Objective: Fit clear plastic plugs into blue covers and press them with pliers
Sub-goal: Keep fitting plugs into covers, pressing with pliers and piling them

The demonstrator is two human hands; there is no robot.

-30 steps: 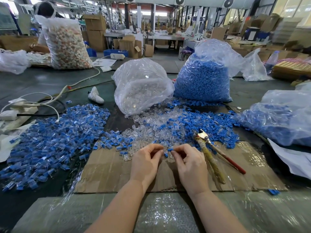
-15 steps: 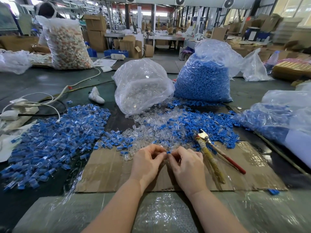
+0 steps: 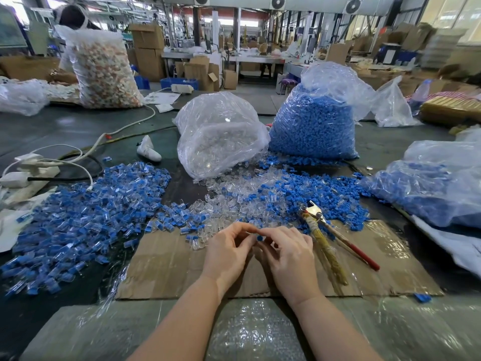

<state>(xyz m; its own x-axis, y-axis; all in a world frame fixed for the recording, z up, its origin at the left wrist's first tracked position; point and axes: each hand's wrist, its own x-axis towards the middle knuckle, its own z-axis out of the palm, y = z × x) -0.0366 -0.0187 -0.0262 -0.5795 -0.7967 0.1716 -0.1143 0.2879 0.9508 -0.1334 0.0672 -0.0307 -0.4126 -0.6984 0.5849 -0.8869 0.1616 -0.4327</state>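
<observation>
My left hand and my right hand meet fingertip to fingertip over the cardboard sheet. A small blue cover shows between the fingertips, pinched by my right hand. My left hand's fingers curl against it; whether a clear plug is in them is hidden. Loose clear plugs and loose blue covers lie mixed just beyond my hands. The pliers, with a taped handle and a red handle, lie on the cardboard to the right of my right hand. Fitted pieces are heaped at the left.
A bag of clear plugs and a bag of blue covers stand behind the loose parts. Another bag of blue parts lies at right. A power strip and cables lie at far left. Bubble wrap covers the near edge.
My hands have drawn together from slightly apart, and the blue cover now shows at my right fingertips. The pliers have not moved.
</observation>
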